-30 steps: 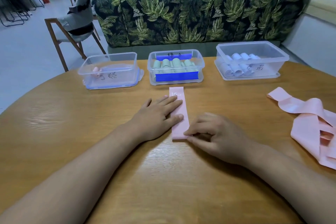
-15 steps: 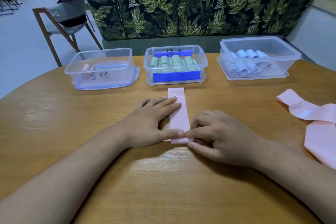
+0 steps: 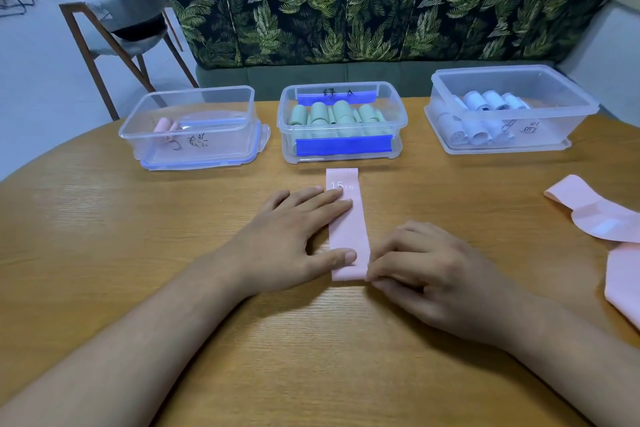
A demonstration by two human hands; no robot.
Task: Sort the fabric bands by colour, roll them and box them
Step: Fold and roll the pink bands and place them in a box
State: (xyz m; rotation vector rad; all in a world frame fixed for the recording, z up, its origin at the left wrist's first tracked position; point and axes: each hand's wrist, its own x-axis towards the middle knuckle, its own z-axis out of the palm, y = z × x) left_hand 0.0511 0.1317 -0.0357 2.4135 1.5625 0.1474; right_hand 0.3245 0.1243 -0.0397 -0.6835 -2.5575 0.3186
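A pink fabric band marked "15 LB" lies flat and lengthwise on the wooden table. My left hand rests flat on its left side, fingers straight, thumb across the near part. My right hand has curled fingers pinching the band's near right corner. Three clear boxes stand behind: the left box holds a pink roll, the middle box several green rolls, the right box several pale blue rolls.
More loose pink bands lie in a heap at the table's right edge. A leaf-patterned sofa back runs behind the boxes. A wooden chair stands on the floor at the back left.
My left thumb slid toward me along the band to its near part. My right fingers stayed at the near right corner. The view has tilted downward.
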